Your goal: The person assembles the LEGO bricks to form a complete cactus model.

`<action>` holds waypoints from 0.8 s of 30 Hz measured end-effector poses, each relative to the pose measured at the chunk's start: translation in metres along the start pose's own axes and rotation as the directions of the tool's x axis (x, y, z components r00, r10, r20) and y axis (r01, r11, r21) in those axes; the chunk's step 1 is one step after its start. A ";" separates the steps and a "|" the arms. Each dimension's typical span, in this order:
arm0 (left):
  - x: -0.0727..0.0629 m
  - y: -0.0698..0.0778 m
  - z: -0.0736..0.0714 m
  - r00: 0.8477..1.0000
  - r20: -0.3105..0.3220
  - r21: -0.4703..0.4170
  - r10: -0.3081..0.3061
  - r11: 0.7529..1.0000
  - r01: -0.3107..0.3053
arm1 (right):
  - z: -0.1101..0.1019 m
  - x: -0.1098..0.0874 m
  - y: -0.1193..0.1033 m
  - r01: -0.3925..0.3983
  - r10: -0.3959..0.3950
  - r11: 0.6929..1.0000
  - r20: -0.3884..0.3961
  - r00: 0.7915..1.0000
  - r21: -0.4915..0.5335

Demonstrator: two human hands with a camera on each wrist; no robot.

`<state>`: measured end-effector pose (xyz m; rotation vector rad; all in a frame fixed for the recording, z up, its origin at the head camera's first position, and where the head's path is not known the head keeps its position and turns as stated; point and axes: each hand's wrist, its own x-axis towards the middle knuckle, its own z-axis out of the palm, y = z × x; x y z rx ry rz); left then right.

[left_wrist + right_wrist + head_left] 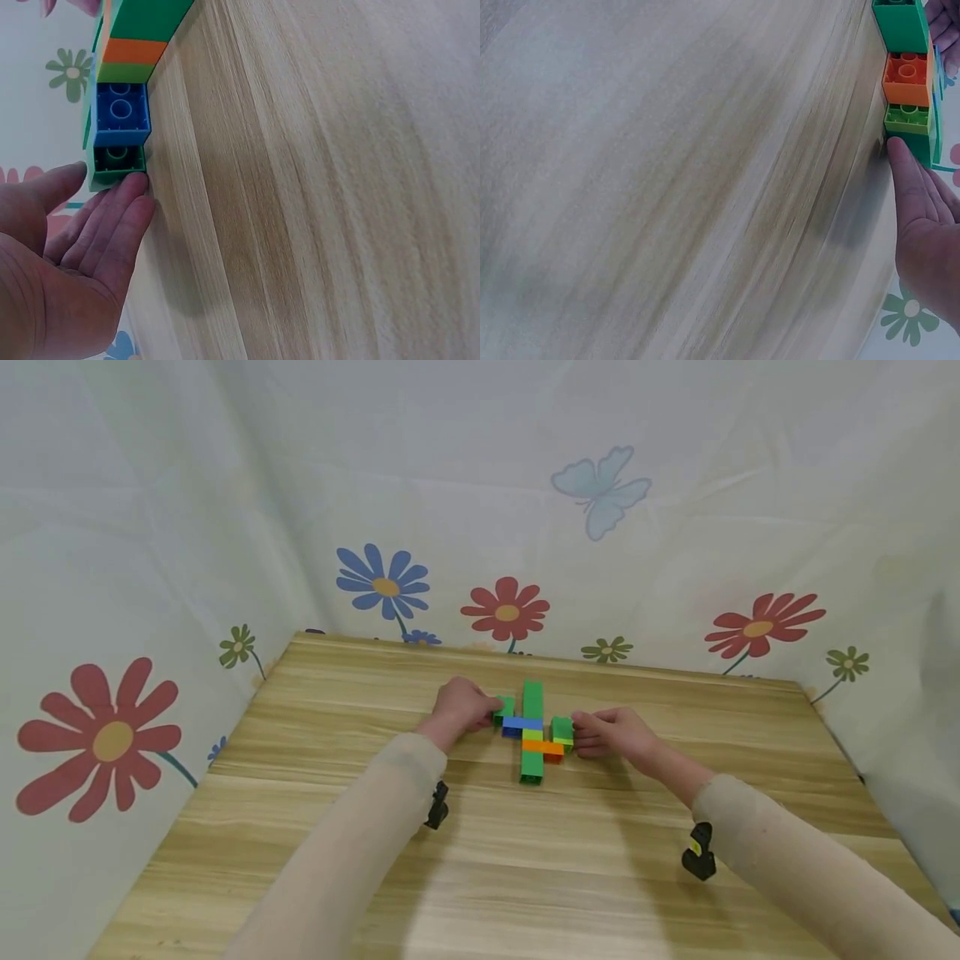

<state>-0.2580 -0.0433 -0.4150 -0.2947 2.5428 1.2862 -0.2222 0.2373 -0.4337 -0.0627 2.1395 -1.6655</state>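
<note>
A toy brick structure lies on the table, with a long green brick [533,699] at its far end and another green brick [532,764] at its near end. Crossing between them are a blue brick [522,725], reaching left, and an orange brick [543,748], reaching right. My left hand [71,255] touches the small green brick [118,161] on the left, its fingers nearly straight and its thumb by the brick's edge. From the right, my right hand [928,225] rests straight fingertips against a green brick [911,148] beside a lime brick [907,120].
The wooden table [525,877] extends all round the bricks. A white curtain [450,468] printed with flowers and a butterfly hangs behind and beside it. Each sleeve carries a black clip-like device [700,852] at the wrist.
</note>
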 end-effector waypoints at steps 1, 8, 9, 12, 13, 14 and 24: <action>0.000 0.000 0.000 1.000 -0.003 0.000 0.002 1.000 -0.002 | 0.000 0.000 0.000 -0.001 0.001 1.000 0.001 1.000 0.000; -0.002 -0.003 -0.010 0.998 0.033 0.001 0.058 0.998 -0.058 | -0.004 -0.001 -0.005 -0.006 0.007 0.999 0.025 1.000 -0.033; -0.003 -0.003 -0.014 0.996 0.044 0.010 0.073 0.997 -0.073 | -0.006 -0.002 -0.007 -0.002 0.003 0.999 0.030 1.000 -0.051; -0.004 -0.003 -0.027 0.989 0.065 0.080 0.134 0.987 -0.139 | -0.014 -0.006 -0.014 0.025 -0.020 0.994 0.048 0.999 -0.109; -0.004 -0.003 -0.031 0.984 0.071 0.121 0.164 0.978 -0.172 | -0.018 -0.007 -0.016 0.037 -0.031 0.991 0.049 0.998 -0.131; -0.004 -0.004 -0.036 0.977 0.078 0.168 0.198 0.964 -0.208 | -0.021 -0.009 -0.019 0.055 -0.047 0.986 0.053 0.997 -0.155; -0.012 -0.012 -0.075 0.844 0.182 0.636 0.504 0.595 -0.492 | -0.049 -0.038 -0.029 0.197 -0.274 0.727 -0.015 0.962 -0.657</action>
